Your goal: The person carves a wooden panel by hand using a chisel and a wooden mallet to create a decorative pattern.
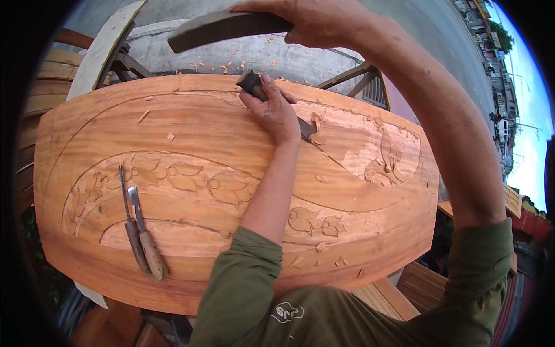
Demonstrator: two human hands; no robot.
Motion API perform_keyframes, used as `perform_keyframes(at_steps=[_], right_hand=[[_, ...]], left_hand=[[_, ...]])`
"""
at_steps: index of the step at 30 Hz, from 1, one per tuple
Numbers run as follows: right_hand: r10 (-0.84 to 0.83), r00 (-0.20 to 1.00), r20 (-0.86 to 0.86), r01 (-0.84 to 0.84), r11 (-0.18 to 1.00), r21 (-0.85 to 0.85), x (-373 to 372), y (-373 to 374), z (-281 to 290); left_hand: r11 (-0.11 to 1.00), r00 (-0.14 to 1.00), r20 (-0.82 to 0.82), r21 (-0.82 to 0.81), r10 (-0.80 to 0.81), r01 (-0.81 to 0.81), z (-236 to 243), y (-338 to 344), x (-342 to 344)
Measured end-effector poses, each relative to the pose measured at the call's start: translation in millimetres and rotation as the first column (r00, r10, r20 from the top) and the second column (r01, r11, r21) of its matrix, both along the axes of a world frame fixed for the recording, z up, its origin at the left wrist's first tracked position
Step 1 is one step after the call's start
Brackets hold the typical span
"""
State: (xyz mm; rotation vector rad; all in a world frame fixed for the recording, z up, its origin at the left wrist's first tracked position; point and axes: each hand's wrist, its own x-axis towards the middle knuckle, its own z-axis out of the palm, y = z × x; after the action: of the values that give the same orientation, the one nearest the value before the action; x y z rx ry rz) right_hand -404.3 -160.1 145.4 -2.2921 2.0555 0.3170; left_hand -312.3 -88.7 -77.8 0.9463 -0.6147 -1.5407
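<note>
My left hand (274, 114) is closed around the dark handle of a chisel (306, 128). The chisel lies at a low slant, its blade against the carved upper right part of a wooden panel (208, 136), where a curled shaving (316, 122) rests by the metal. Raised above the panel's far edge, my right hand (324, 22) grips one end of a long, dark, slightly curved mallet-like block (225, 30), apart from the chisel. Leaf and flower shapes in relief run across the panel. On its left lie a thin carving tool (136, 246) and a wider-bladed chisel (151, 254), both wooden-handled.
The panel rests on trestle supports (354, 75), with a pale board (107, 49) at the far left. Shavings (321, 178) are scattered over the panel and the concrete ground (191, 49). Wooden panels (425, 283) stand at lower right; a street with vehicles (502, 130) lies beyond.
</note>
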Motion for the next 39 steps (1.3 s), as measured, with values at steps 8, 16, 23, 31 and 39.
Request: perform_keyframes(at_steps=[8,16,23,31,39], right_hand=[[0.021,0.984,-0.175,0.009,0.985,0.171,-2.0,39.4,-5.4],[-0.319,0.762,0.563,0.611,0.641,-0.464,-38.7,238.5,-45.8],[0.019,-0.137,0.990,0.988,-0.062,0.138,25.3,466.3,-140.3],[0.206,-0.318,0.925,0.938,-0.075,0.339,76.2,554.0,-138.5],[0.388,-0.317,0.865,0.942,0.027,0.333,71.0,573.7,-151.2]], left_hand=[[0.997,0.997,0.009,-0.026,-0.077,0.077,20.8,10.9,-4.1],[0.856,0.962,0.175,-0.441,-0.212,0.269,35.2,51.1,-6.8],[0.046,0.760,0.542,-0.803,-0.360,0.594,146.0,170.7,11.0],[0.225,0.201,0.974,-0.220,0.103,0.949,44.2,95.1,-13.6],[0.028,-0.123,0.955,0.120,0.270,0.992,46.3,167.9,40.5]])
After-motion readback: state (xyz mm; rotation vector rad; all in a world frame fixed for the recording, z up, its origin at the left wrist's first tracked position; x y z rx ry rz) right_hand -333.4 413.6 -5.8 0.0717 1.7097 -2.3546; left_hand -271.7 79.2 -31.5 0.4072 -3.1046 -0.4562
